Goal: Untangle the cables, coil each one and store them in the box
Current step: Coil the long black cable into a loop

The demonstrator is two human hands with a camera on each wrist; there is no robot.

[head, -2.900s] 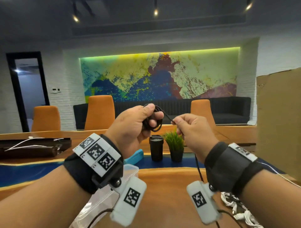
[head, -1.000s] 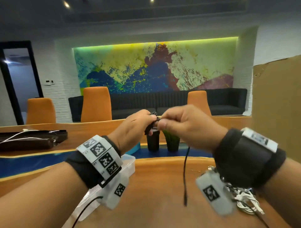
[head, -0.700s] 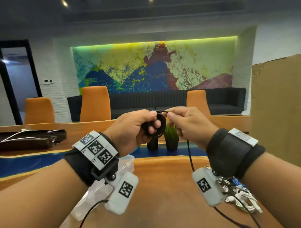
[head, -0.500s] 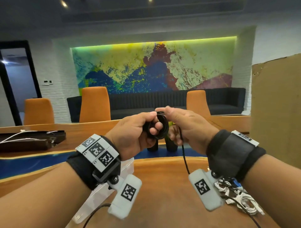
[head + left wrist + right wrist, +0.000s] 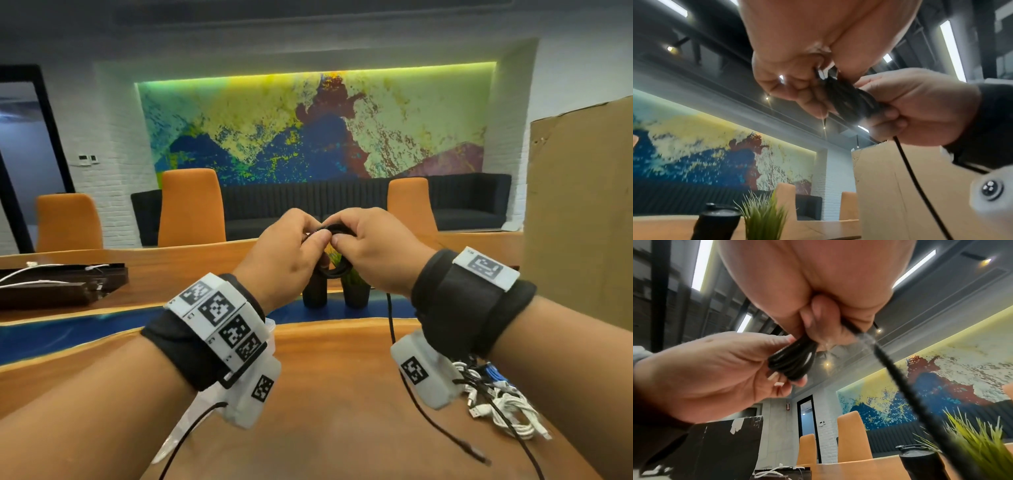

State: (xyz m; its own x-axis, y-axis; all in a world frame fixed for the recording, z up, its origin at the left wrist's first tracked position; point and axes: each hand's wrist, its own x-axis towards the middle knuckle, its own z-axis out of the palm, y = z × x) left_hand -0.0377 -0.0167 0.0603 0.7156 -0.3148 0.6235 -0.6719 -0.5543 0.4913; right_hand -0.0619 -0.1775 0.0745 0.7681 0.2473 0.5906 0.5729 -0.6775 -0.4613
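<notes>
Both the left hand [image 5: 287, 253] and right hand [image 5: 373, 253] pinch the black cable coil [image 5: 337, 270] at twelve o'clock; its loose tail could spring the loops apart.

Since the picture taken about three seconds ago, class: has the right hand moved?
Yes. The right hand has closed leftward onto the black cable coil at the left hand; earlier it stood apart, right of the small plant.
</notes>
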